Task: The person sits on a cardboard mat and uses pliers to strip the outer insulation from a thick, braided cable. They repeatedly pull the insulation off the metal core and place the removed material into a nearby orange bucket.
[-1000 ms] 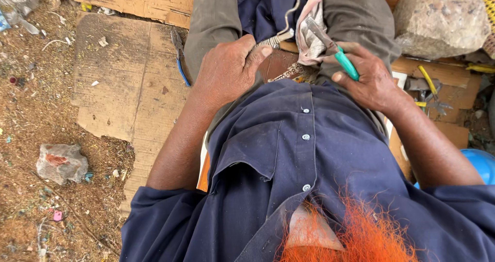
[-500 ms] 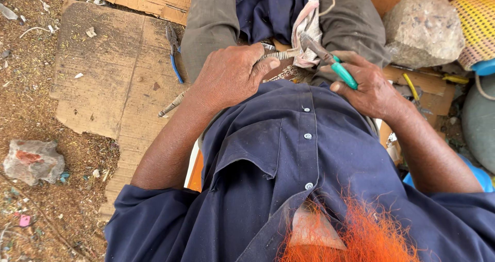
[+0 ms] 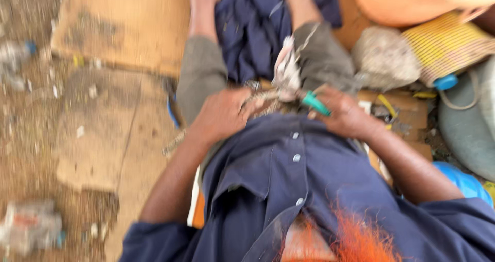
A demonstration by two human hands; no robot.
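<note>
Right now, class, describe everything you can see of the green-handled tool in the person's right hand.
The tool shows a teal-green handle, plastic-looking, slanting from the right hand up and left toward a pale, crumpled bundle over the lap. Its working end is lost in blur, so its kind is unclear. The right hand's fingers close round the handle; the left hand lies beside, not on it.

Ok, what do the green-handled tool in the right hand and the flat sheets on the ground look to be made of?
The tool's green handle looks like smooth plastic, by its bright even colour; its working end is too blurred to judge. The sheets look like matte brown cardboard, with worn, ragged edges. The right hand grips the handle.
</note>
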